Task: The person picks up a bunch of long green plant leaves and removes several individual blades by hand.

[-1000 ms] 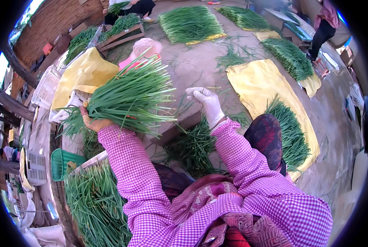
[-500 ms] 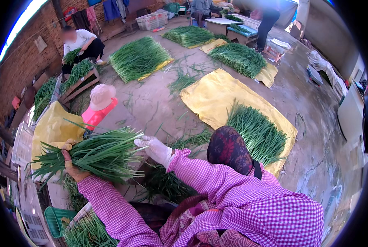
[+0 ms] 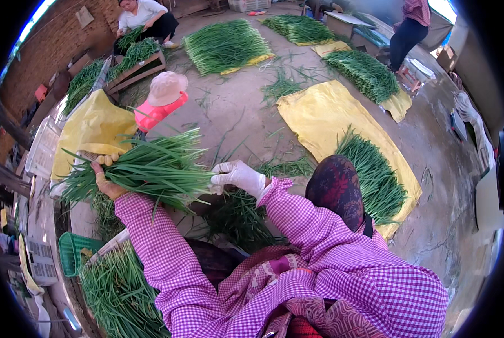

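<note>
Concrete floor (image 3: 235, 101) by a brick wall (image 3: 49, 48), w/ your bunch of chives (image 3: 156, 163) held up to your L, over your lap. Your L hand (image 3: 106, 179) is closed round its leafy part; your R hand (image 3: 240, 176), white-gloved, is at the pale stem ends, fingers curled, can't tell if they've pinched any. Bunch isn't laid down yet. Left to handle, prob.: the loose heap (image 3: 240, 222) nr your knees & the big stack (image 3: 122, 296) lower L. To your R, the near pile (image 3: 373, 177) only part-covers its yellow sheet (image 3: 319, 115), so looks part-done; farther off, three tidy piles (image 3: 226, 48) look done. Co-worker's pink hat (image 3: 168, 89) shows just past the bunch.
</note>
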A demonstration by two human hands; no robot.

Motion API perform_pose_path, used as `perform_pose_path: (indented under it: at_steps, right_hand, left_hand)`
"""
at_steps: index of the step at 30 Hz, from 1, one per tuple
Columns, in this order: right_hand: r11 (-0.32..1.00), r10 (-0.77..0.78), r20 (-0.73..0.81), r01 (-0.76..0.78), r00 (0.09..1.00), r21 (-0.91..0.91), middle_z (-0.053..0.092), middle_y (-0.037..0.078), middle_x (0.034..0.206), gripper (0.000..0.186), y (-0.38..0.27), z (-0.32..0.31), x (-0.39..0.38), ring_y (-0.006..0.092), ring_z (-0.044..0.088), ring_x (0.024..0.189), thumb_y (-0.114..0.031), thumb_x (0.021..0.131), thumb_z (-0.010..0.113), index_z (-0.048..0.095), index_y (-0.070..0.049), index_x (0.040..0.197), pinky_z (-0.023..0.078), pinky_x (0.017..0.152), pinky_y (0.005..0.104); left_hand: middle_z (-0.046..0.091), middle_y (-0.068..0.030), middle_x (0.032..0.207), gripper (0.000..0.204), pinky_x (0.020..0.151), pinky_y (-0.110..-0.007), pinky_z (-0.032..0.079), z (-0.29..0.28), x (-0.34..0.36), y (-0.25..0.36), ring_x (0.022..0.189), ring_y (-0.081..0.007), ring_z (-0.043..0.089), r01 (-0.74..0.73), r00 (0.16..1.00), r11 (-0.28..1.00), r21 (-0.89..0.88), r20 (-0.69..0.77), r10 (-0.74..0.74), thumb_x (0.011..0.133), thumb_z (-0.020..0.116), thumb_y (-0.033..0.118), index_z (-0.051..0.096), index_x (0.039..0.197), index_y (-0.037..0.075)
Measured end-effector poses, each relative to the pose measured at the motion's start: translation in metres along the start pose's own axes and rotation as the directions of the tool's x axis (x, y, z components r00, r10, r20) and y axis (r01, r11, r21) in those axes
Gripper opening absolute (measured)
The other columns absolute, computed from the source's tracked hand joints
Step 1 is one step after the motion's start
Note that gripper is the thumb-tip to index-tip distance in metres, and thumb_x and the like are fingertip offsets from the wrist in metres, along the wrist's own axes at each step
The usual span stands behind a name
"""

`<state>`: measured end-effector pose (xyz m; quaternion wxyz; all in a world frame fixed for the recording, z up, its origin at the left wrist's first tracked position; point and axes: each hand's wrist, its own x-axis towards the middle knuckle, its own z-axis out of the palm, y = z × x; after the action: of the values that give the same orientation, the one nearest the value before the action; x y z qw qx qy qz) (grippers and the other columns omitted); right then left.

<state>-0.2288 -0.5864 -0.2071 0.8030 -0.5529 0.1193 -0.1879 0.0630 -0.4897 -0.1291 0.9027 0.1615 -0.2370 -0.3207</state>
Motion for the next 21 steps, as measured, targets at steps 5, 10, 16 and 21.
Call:
perform_pose_path:
  at_steps: [5,10,16,21]
  right_hand:
    - [0.996,-0.084,-0.204,0.084,0.975,-0.01,0.061,0.007,0.075,0.014,0.023,-0.023,0.003,0.014,0.058,0.068,-0.012,0.086,0.057,0.057,0.001,0.087,0.046,0.068,0.0274]
    - [0.944,-0.078,-0.603,-0.135,0.794,-0.3,0.065,0.011,0.085,0.018,0.049,-0.069,0.003,0.0147,0.06,0.075,-0.016,0.084,0.057,0.061,-0.001,0.095,0.047,0.07,0.0276]
    - [0.762,-0.479,-0.455,0.099,0.751,-0.64,0.065,0.009,0.091,0.031,-0.008,-0.001,0.011,0.0186,0.061,0.085,-0.029,0.083,0.061,0.062,-0.007,0.104,0.047,0.076,0.0304]
    - [0.482,-0.51,-0.266,0.016,0.818,-0.876,0.063,0.018,0.094,0.038,-0.017,0.044,0.03,0.031,0.06,0.089,-0.034,0.082,0.061,0.061,-0.007,0.108,0.045,0.08,0.0343]
  left_hand:
    - [0.043,-0.0005,0.061,0.038,0.073,-0.036,0.039,-0.02,0.002,0.024,0.068,-0.0188,0.042,-0.075,0.997,0.996,-0.04,0.015,0.075,0.094,0.036,0.041,0.048,0.074,0.01]
    - [0.043,-0.0006,0.058,0.042,0.073,-0.036,0.039,-0.014,-0.003,0.03,0.065,-0.0185,0.042,-0.107,0.988,0.972,-0.207,0.085,0.127,0.095,0.032,0.04,0.047,0.069,0.011]
    - [0.04,-0.0007,0.057,0.038,0.071,-0.035,0.038,0.006,-0.01,0.026,0.063,-0.0183,0.04,-0.136,0.991,0.986,-0.092,-0.009,0.135,0.095,0.035,0.036,0.045,0.068,0.011]
    - [0.037,0.0002,0.057,0.033,0.071,-0.031,0.035,0.025,-0.011,0.003,0.058,-0.0146,0.034,-0.139,0.988,0.99,0.014,0.065,0.138,0.093,0.038,0.03,0.039,0.066,0.011]
